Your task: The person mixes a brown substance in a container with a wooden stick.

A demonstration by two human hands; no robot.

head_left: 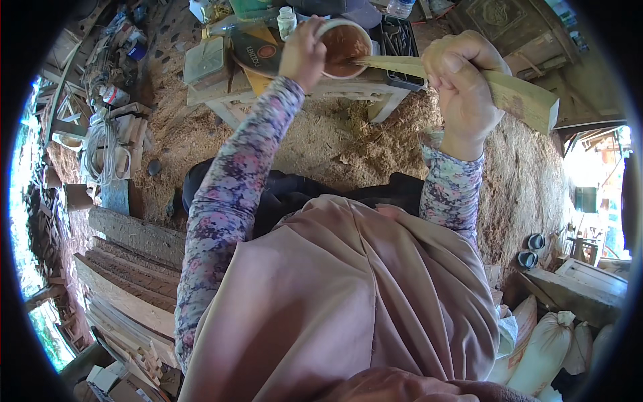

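Observation:
My right hand is closed around a long flat wooden stick. Its narrow end points left and dips into a round pale tub, where it meets reddish-brown contents. At the tub's left rim is my left hand, slightly blurred, with the fingers bent over the edge and gripping it. The tub appears tilted towards me on a low, worn table. Just behind my left hand stands a small white bottle.
A black tray of metal tools sits right of the tub. To the left are a lidded plastic box and a dark lettered item. Wood shavings cover the floor. Stacked planks lie left of me, filled sacks lower right.

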